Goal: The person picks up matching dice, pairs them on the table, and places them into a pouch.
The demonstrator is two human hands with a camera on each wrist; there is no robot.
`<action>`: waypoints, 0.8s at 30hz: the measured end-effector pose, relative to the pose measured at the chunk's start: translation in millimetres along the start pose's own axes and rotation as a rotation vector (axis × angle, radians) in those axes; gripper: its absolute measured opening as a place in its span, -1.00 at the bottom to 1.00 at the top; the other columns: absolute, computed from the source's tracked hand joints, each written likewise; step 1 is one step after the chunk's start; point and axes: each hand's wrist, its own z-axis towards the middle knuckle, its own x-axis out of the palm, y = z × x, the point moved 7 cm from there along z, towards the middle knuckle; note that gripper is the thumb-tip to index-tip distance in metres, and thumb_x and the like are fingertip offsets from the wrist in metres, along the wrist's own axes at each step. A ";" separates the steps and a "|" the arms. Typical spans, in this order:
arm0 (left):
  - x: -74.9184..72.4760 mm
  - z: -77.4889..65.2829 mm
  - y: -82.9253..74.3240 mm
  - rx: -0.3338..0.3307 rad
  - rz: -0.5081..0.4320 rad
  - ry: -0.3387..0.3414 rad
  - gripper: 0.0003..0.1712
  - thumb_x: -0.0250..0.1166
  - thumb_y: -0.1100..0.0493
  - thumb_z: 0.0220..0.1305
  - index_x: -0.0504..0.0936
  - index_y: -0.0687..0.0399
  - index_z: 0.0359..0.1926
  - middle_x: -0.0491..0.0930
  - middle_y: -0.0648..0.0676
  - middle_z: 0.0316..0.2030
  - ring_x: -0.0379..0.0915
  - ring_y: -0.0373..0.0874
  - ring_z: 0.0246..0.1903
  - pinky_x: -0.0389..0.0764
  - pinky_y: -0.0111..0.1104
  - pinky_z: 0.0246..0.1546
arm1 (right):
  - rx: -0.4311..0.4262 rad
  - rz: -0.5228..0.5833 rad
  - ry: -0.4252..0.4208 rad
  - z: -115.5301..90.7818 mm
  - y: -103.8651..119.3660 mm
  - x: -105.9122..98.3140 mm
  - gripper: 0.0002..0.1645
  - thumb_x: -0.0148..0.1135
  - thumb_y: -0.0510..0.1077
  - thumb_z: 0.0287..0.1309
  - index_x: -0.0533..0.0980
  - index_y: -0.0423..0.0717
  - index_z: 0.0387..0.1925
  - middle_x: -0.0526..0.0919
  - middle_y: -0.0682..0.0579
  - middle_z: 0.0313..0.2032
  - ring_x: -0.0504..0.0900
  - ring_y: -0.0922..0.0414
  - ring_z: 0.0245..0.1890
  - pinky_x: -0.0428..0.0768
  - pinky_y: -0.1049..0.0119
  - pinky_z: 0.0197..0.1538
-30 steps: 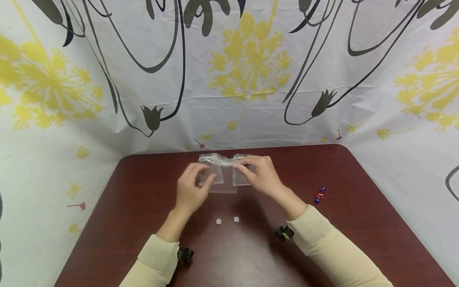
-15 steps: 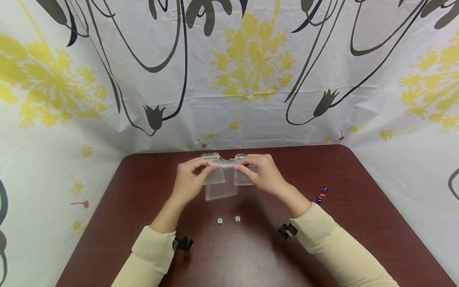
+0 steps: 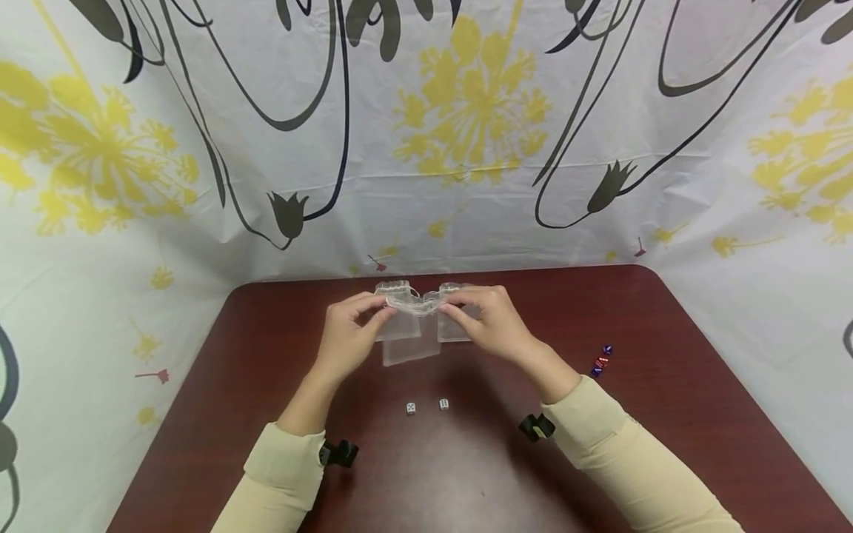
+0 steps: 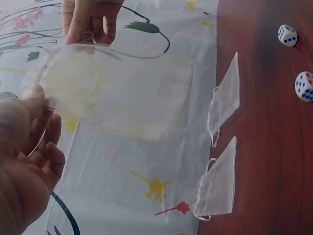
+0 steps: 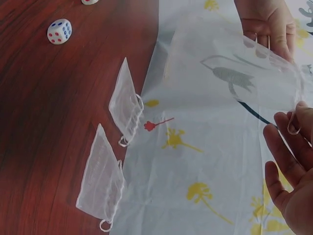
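Sheer pouch (image 4: 127, 88), pinched by both hands (image 3: 348, 331) (image 3: 496, 326), left newly

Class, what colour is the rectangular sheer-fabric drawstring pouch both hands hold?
The pouch is translucent white, clearest in the left wrist view.

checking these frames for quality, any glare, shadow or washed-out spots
Head: soft glare on the near tabletop, a dark shadow beside the right sleeve; left wrist: the sheer drawstring pouch looks washed out against the pale flower-printed cloth; right wrist: the cloth's print shows through the pouch, leaving its outline faint.
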 end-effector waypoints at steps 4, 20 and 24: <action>3.0 -1.7 -0.4 -0.007 0.013 -0.007 -0.87 0.50 0.33 0.17 0.81 0.25 -0.24 0.75 0.05 -0.37 0.43 -0.22 -0.53 0.43 -0.45 -0.52 | -0.001 -0.017 -0.009 0.8 0.1 5.2 -0.95 0.45 -0.25 0.18 0.76 -0.17 -0.33 0.78 0.03 -0.37 0.74 0.17 -0.34 0.67 0.22 -0.27; 8.5 -11.2 -5.5 -0.044 0.059 -0.050 -0.92 0.54 0.28 0.13 0.80 0.22 -0.39 0.74 0.04 -0.49 0.53 -0.23 -0.59 0.55 -0.49 -0.53 | -0.009 -0.035 -0.041 -2.9 4.8 17.5 -0.93 0.45 -0.25 0.15 0.74 -0.13 -0.44 0.74 0.10 -0.50 0.70 0.22 -0.45 0.63 0.21 -0.31; 8.9 -10.1 -8.2 -0.037 0.053 0.032 -0.80 0.55 0.32 0.10 0.74 0.23 -0.24 0.74 0.04 -0.46 0.53 -0.22 -0.61 0.57 -0.42 -0.55 | -0.025 -0.027 -0.036 -2.8 6.7 18.0 -0.94 0.45 -0.26 0.15 0.74 -0.13 -0.43 0.74 0.10 -0.49 0.70 0.21 -0.43 0.63 0.18 -0.28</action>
